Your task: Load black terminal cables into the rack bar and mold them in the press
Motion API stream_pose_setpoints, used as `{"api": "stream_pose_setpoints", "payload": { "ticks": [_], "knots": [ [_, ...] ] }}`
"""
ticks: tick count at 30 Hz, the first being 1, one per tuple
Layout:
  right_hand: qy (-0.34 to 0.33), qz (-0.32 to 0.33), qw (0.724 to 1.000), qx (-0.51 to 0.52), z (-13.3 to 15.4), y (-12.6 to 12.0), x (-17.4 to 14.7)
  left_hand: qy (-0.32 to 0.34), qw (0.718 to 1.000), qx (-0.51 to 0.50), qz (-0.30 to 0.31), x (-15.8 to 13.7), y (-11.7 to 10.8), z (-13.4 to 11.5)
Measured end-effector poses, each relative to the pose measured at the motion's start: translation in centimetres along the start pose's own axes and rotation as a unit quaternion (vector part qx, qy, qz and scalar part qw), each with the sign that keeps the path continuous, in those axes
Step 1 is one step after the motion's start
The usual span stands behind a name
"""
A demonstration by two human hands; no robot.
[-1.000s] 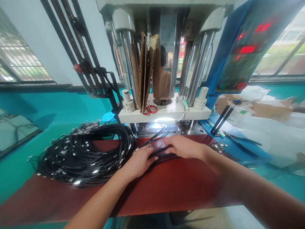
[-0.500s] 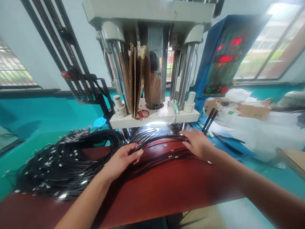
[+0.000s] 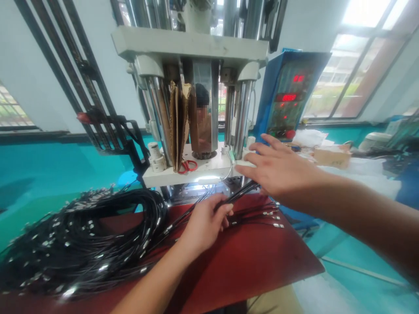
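Note:
My left hand [image 3: 209, 222] is closed around a small bundle of thin black cables [image 3: 240, 192] above the red-brown tabletop [image 3: 248, 261]. The bundle runs up and to the right, where its end passes behind my right hand [image 3: 278, 168]. That hand is raised with its fingers spread, in front of the press's lower right corner. Several more black cables with silver tips [image 3: 278, 225] lie on the tabletop below and beyond my left hand. To the left rests a big coiled heap of black cables [image 3: 91, 244] with many silver ends.
A white press [image 3: 176, 176] with steel columns stands behind the tabletop. Red-handled scissors [image 3: 188, 166] and cardboard pieces [image 3: 176, 126] sit on its plate. At right are a blue control box [image 3: 278, 87] with red digits and a cardboard box [image 3: 332, 157] among white wrapping.
My right hand has let go of the cables, lifted and opened. My left hand has moved right with the bundle. The camera view has also shifted.

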State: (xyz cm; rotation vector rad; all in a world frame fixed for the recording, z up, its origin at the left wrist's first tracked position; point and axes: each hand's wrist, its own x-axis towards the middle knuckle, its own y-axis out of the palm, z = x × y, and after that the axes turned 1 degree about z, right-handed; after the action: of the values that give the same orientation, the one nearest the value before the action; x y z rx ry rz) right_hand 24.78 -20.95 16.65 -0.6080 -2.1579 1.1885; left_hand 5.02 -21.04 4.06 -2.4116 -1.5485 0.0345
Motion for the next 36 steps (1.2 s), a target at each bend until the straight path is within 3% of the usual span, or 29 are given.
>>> {"api": "stream_pose_setpoints", "payload": {
  "ticks": [2, 3, 5, 6, 8, 11, 14, 20, 25, 29, 33, 36],
  "knots": [
    [0.013, -0.118, 0.992, 0.047, 0.8, -1.6, -1.7, -0.007, 0.991, -0.132, -0.025, -0.5, 0.0, 0.9],
    [0.068, -0.184, 0.978, 0.071, 1.3, -2.1, -2.6, -0.002, 0.981, -0.192, -0.041, -0.9, -0.1, 1.3],
    [0.244, -0.322, 0.906, 0.125, 2.1, -1.9, -4.1, 0.019, 0.958, -0.274, -0.081, -2.0, -0.1, 2.1],
    [0.302, -0.343, 0.872, 0.175, 2.5, -1.2, -4.4, 0.029, 0.949, -0.297, -0.098, -2.4, 0.0, 2.3],
    [0.335, -0.3, 0.832, 0.325, 3.2, 0.8, -4.0, 0.044, 0.939, -0.316, -0.124, -2.8, 0.2, 2.6],
    [0.263, -0.169, 0.758, 0.573, 4.2, 3.8, -1.5, 0.051, 0.934, -0.324, -0.141, -2.7, 0.6, 2.8],
    [0.213, -0.104, 0.699, 0.675, 4.7, 4.8, 0.9, 0.052, 0.927, -0.339, -0.151, -2.4, 0.5, 2.9],
    [0.195, -0.18, 0.663, 0.7, 4.8, 4.3, 2.8, 0.047, 0.922, -0.357, -0.142, -2.2, 0.0, 2.9],
    [0.19, -0.152, 0.669, 0.702, 4.4, 4.8, 3.0, 0.053, 0.93, -0.34, -0.131, -2.5, 0.3, 2.9],
    [0.196, -0.137, 0.664, 0.709, 4.3, 5.5, 2.9, 0.058, 0.92, -0.363, -0.138, -2.6, 0.4, 2.8],
    [0.21, -0.141, 0.621, 0.742, 4.1, 6.4, 2.9, 0.057, 0.899, -0.402, -0.166, -2.3, 0.0, 2.9],
    [0.176, -0.149, 0.598, 0.767, 3.5, 6.5, 2.8, 0.054, 0.899, -0.399, -0.171, -2.2, 0.0, 3.0]
  ]
}}
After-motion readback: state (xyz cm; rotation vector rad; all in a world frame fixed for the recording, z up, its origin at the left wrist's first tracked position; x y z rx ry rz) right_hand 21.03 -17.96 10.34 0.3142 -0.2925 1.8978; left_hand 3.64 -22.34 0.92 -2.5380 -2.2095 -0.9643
